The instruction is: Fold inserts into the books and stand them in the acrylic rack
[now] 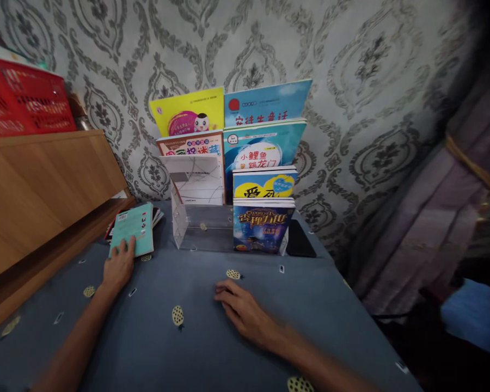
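My left hand (120, 265) is at the near edge of a teal book (133, 223), with its fingertips spread on the cover. That book lies on a small pile of other books (158, 216); most of the pile is hidden under it. My right hand (240, 310) rests on the cloth-covered table (204, 348), its fingers loosely bent and nothing in them. Beyond both hands stands a clear tiered book rack (202, 234). A dark blue book (261, 226) fills its front right slot, while the front left slot shows bare plastic.
Behind in the rack stand a yellow-and-blue book (265, 184), a turquoise book (265, 147), a blue book (267, 103), a yellow book (190, 111) and a white-covered book (198, 179). A black phone-like slab (301, 239) lies right. Left are a wooden board (44, 185) and red basket (28, 98).
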Demonstrator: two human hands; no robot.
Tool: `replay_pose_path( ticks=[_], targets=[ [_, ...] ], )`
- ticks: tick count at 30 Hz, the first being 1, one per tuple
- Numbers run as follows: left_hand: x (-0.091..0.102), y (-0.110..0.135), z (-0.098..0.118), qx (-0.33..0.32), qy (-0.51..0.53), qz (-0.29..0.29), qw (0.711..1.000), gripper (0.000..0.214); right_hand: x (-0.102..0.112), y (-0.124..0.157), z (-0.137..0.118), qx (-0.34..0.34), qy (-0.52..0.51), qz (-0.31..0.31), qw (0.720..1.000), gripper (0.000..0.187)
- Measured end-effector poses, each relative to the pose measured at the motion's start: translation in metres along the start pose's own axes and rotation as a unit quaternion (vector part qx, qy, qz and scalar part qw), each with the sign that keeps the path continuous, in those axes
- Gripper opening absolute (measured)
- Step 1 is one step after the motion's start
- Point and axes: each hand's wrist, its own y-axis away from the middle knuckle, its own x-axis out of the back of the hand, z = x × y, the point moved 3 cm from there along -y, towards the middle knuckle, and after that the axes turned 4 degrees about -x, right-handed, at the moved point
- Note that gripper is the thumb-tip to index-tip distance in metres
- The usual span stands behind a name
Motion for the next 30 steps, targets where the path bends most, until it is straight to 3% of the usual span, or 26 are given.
replay_pose_path(
  ticks=[9, 22, 30],
  targets=[
    [0.015, -0.030, 0.012, -0.010, 0.004, 0.030, 0.999, 0.055, -0.002, -0.001, 0.003, 0.002, -0.016, -0.007, 1.000, 0.026],
    [0.002, -0.081, 0.006, -0.003, 0.012, 0.016, 1.000, 0.054, -0.002, 0.000, 0.005, -0.002, -0.007, 0.001, 1.000, 0.027],
    [0.007, -0.087, 0.005, -0.013, 0.020, -0.003, 1.000, 0.053, -0.003, 0.000, 0.007, 0.000, -0.010, 0.010, 1.000, 0.027]
  ],
)
